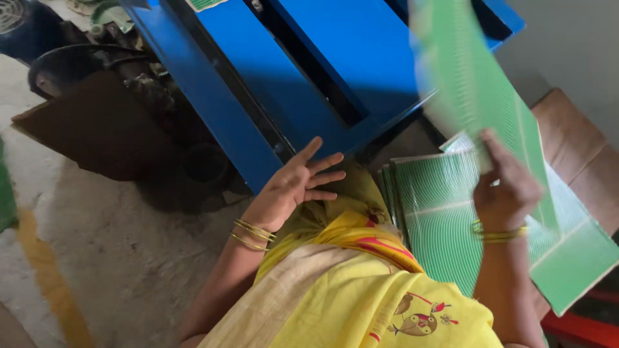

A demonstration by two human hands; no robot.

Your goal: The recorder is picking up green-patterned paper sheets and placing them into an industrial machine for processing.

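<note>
Across the top of your view sits one blue machine point(284, 77), metal body with a long dark slot running down its deck. Left of it, one dark motor and belt wheel point(71, 64) on bare concrete floor point(116, 258).

Lower right, one stack of green lined sheets point(438, 219) rests on a wooden bench point(574, 142), edges roughly squared, just beside the machine's corner. Can't count the sheets in the stack; only a few edges show at its left side.

Your right hand point(506, 187) is closed on one green sheet point(477, 84), lifted off the stack and tilted up toward the slot. It's motion-blurred, so I can't tell if it's one sheet or a couple together.

Your left hand point(296, 183) is empty, palm spread wide, fingers apart, hovering just short of the machine's front edge, touching nothing.

Progress, my read: one sheet picked and in the air, not yet in the slot. Stack looks thick, so most of the feeding is left. No finished pile visible.

Bangles: two or so bands at each wrist.
</note>
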